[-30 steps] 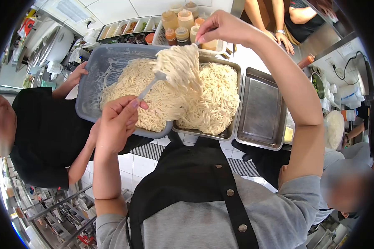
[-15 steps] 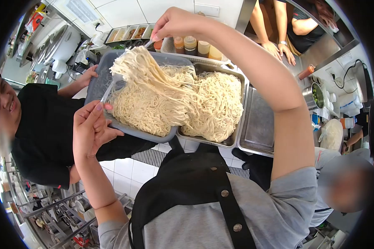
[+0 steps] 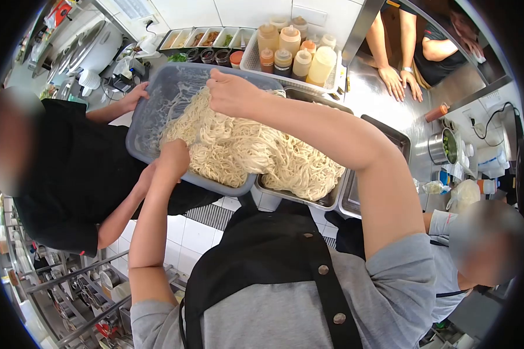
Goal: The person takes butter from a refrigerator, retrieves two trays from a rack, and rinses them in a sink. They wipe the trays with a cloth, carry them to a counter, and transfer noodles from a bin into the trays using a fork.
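Pale noodles [image 3: 215, 166] fill part of a grey plastic bin [image 3: 142, 131] and spill over its right end. More noodles [image 3: 303, 168] are heaped in a steel tray [image 3: 332, 200] beside it. My left hand [image 3: 174, 158] is closed low over the bin's near left part, at the noodles. My right hand [image 3: 230, 93] is closed above the far side of the noodles. A slim metal utensil showed in each hand earlier; now the hands hide both tools. A co-worker's hand [image 3: 135, 96] grips the bin's left rim; their other arm passes behind my left wrist.
Sauce bottles [image 3: 290, 39] stand in a white basket [image 3: 250, 58] behind the bin. Topping containers [image 3: 206, 39] line the wall. A second steel tray [image 3: 350, 200] sits at right. Another person's hands [image 3: 399, 81] rest on the steel counter [image 3: 361, 87]. Co-workers stand on both sides.
Both hands have come down to the noodles, the right from high above the bin. The lifted clump of noodles now lies back on the heap. The view has shifted slightly.
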Action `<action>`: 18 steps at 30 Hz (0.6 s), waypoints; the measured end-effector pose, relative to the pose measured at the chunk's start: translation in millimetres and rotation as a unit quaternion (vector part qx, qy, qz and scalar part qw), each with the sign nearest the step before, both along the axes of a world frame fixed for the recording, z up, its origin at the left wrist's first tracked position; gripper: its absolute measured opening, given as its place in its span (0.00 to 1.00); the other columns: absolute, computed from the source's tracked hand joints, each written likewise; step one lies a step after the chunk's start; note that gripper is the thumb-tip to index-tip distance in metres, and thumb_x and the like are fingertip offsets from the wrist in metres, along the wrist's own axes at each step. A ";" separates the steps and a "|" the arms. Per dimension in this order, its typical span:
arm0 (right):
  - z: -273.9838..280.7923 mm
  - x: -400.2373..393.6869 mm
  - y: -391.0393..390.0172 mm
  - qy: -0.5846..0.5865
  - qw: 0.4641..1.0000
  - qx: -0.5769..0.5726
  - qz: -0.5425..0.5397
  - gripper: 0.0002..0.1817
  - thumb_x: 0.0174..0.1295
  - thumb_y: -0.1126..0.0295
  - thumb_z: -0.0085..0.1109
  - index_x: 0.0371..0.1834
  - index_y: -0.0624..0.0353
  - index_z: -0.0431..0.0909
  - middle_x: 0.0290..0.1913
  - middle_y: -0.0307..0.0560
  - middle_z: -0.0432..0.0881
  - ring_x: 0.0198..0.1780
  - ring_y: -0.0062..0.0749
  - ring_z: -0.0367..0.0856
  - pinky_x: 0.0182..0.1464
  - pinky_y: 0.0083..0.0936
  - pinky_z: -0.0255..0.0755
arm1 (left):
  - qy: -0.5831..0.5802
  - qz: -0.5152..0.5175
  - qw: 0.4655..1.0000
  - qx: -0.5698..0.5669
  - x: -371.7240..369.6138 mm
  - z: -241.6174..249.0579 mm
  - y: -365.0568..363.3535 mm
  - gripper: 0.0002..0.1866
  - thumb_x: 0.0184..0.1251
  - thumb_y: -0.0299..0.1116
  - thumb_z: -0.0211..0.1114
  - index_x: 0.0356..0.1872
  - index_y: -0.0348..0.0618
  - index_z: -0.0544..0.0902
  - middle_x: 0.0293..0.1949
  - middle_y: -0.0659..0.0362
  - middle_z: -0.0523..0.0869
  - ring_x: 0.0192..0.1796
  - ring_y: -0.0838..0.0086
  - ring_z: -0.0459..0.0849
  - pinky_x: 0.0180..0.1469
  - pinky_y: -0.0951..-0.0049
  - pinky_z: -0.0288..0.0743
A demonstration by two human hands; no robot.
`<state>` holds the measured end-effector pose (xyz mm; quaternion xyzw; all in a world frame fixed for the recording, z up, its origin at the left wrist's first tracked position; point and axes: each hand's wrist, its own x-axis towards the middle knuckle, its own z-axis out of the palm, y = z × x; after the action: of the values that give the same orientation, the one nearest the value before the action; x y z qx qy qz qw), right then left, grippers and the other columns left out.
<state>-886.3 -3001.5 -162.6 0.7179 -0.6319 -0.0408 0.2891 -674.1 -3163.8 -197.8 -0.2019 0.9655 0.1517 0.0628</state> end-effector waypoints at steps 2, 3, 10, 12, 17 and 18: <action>12.7 -1.0 11.1 0.007 1.000 0.022 -0.004 0.08 0.51 0.69 0.61 0.18 0.42 0.84 0.24 0.32 0.82 0.45 0.28 0.79 0.63 0.37 0.62 | -0.009 -0.002 0.998 -0.061 2.0 0.0 8.6 0.11 0.66 0.28 0.59 0.32 0.30 0.86 0.32 0.34 0.86 0.40 0.39 0.87 0.45 0.48 0.80; 17.0 -4.3 16.7 -0.009 0.999 0.027 -0.026 0.07 0.52 0.69 0.61 0.18 0.43 0.84 0.25 0.31 0.82 0.46 0.29 0.79 0.63 0.37 0.62 | -0.016 0.010 0.998 -0.063 1.9 5.5 11.9 0.12 0.68 0.30 0.58 0.32 0.31 0.86 0.32 0.35 0.86 0.41 0.40 0.86 0.46 0.47 0.79; 22.6 -76.3 104.9 -0.257 0.928 -0.066 -0.261 0.05 0.60 0.68 0.63 0.28 0.51 0.86 0.29 0.40 0.84 0.49 0.34 0.80 0.57 0.44 0.59 | -0.007 0.020 0.996 -0.090 9.6 18.0 28.9 0.14 0.71 0.34 0.58 0.33 0.33 0.85 0.32 0.38 0.86 0.41 0.41 0.87 0.47 0.45 0.78; 13.6 -91.8 142.9 -0.297 0.890 -0.098 -0.333 0.05 0.61 0.67 0.63 0.29 0.51 0.86 0.31 0.41 0.85 0.49 0.34 0.80 0.56 0.45 0.58 | -0.005 0.034 0.993 -0.115 11.0 33.9 41.3 0.11 0.67 0.30 0.56 0.35 0.35 0.86 0.34 0.38 0.87 0.43 0.41 0.87 0.46 0.46 0.80; -45.9 -106.7 190.0 -0.261 0.865 -0.091 -0.418 0.05 0.57 0.72 0.61 0.29 0.56 0.86 0.33 0.47 0.88 0.47 0.41 0.83 0.61 0.45 0.59 | -0.023 0.031 0.986 -0.162 -0.2 57.5 56.7 0.11 0.67 0.30 0.55 0.37 0.40 0.86 0.36 0.44 0.89 0.44 0.45 0.89 0.44 0.48 0.81; -58.1 -111.0 186.4 -0.245 0.867 -0.071 -0.428 0.05 0.58 0.69 0.63 0.30 0.57 0.86 0.34 0.46 0.88 0.47 0.41 0.83 0.60 0.46 0.59 | -0.024 0.023 0.983 -0.182 -3.3 58.7 62.7 0.11 0.67 0.30 0.55 0.38 0.41 0.86 0.36 0.44 0.89 0.44 0.46 0.89 0.44 0.49 0.81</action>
<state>-997.3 -2815.1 -220.7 0.3414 -0.9289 0.0615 0.1292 -677.4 -3101.1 -139.1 -0.2354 0.9704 -0.0302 0.0446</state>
